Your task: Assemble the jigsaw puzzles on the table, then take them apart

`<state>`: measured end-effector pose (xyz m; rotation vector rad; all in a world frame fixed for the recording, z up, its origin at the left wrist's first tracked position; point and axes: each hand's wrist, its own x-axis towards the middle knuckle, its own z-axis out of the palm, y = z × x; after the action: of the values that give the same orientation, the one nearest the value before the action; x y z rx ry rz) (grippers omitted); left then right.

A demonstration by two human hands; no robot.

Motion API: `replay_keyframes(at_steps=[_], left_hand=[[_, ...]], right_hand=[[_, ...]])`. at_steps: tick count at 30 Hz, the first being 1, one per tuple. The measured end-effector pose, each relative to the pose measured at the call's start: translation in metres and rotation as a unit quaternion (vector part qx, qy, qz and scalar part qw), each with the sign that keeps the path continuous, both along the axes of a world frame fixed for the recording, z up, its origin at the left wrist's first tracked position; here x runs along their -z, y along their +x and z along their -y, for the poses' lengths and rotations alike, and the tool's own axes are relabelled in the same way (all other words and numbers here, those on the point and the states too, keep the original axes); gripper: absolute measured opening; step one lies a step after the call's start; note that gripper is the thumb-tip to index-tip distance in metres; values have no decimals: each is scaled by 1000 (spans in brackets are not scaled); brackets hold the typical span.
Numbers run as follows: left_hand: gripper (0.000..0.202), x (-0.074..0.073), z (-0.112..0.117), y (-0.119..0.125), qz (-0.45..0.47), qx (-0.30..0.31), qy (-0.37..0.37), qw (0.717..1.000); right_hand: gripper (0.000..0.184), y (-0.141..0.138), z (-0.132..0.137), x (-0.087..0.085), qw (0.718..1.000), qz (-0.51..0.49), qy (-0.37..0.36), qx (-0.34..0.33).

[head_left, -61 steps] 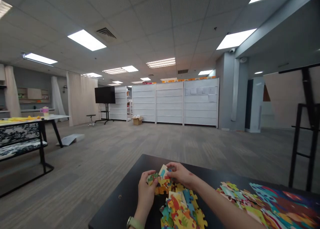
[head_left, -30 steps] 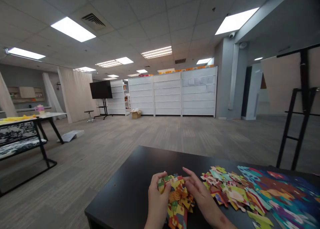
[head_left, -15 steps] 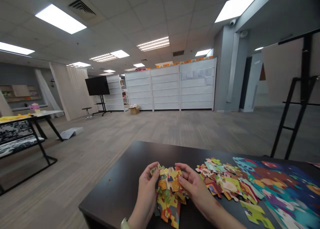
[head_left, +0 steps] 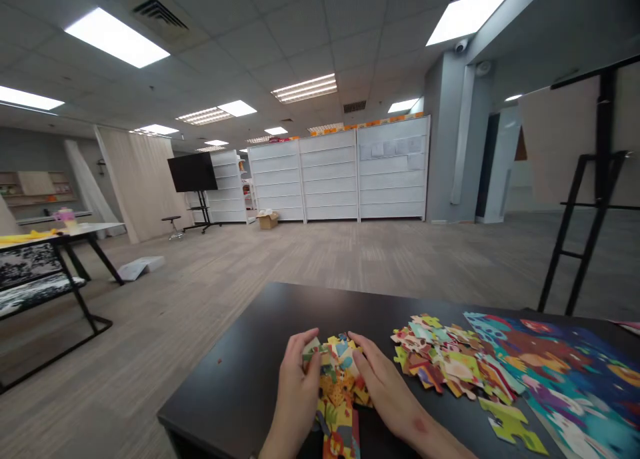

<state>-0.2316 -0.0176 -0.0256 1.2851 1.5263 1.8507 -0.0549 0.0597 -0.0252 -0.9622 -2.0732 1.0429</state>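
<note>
Yellow jigsaw puzzle pieces (head_left: 339, 382) with cartoon pictures form a small cluster between my hands, some overlapping, near the front of the dark table. My left hand (head_left: 296, 385) is closed on the left side, with thumb and fingers around a greenish-white puzzle piece (head_left: 311, 347). On the right side, my right hand (head_left: 383, 382) curls its thumb and fingers against the cluster's edge, partly covering the pieces there. Whether the pieces interlock beneath my fingers cannot be made out.
A heap of loose puzzle pieces (head_left: 445, 355) lies right of my hands, with a green piece (head_left: 513, 424) nearer me. Beside it is a colourful picture sheet (head_left: 580, 372). The dark table (head_left: 240, 365) ends at the left. A black easel stand (head_left: 583, 239) rises behind at right.
The upper pieces between my hands have tilted and shifted, showing a different face. My right fingers have moved from a pinch at the top to a curl along the right side.
</note>
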Motion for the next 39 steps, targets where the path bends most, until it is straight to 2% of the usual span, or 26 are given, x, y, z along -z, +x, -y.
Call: replay_keyframes(at_steps=[3,6,8,11,12,14,16,18,21,23,26,28,29,31,36,39], left_hand=[[28,0,3,9,-119,-7,-17,993],[31,-8,15,2,-219,-10,-49,974],[43,-10,27,-12,-238,26,-83,967],[104,0,39,-34,-276,88,-172,942],[114,6,40,-38,-286,91,-190,935],[111,17,39,-41,-289,74,-186,936],[100,24,34,-37,-283,65,-167,942],[104,23,30,-30,-286,79,-159,942],[127,16,26,-22,-305,125,-175,928],[127,11,24,-19,-319,139,-184,919],[110,11,22,-14,-332,112,-195,916],[105,13,19,-10,-343,84,-202,914],[107,14,18,-8,-352,70,-205,911],[114,18,14,-6,-372,63,-223,899],[124,30,3,-7,-387,115,-297,865],[125,27,4,-1,-376,98,-306,869]], right_hand=[[72,7,5,-6,998,12,-15,-60],[109,14,11,-14,983,116,6,-146],[119,14,14,-17,973,153,24,-171],[103,9,15,-18,977,143,53,-151],[92,7,15,-18,979,134,63,-140],[73,3,14,-17,982,118,82,-124],[66,2,15,-16,983,114,83,-121],[73,3,15,-15,982,122,66,-131],[92,6,11,-12,976,133,24,-169],[89,4,3,-11,979,102,-8,-178],[72,-8,-17,-12,993,74,-38,-86],[73,-22,-31,-14,993,112,-40,-22],[76,-30,-36,-15,990,137,-39,-11],[75,-44,-42,-16,985,169,-39,-15],[56,-64,-34,-22,984,170,-34,-28],[48,-65,-27,-30,987,136,-75,-32]])
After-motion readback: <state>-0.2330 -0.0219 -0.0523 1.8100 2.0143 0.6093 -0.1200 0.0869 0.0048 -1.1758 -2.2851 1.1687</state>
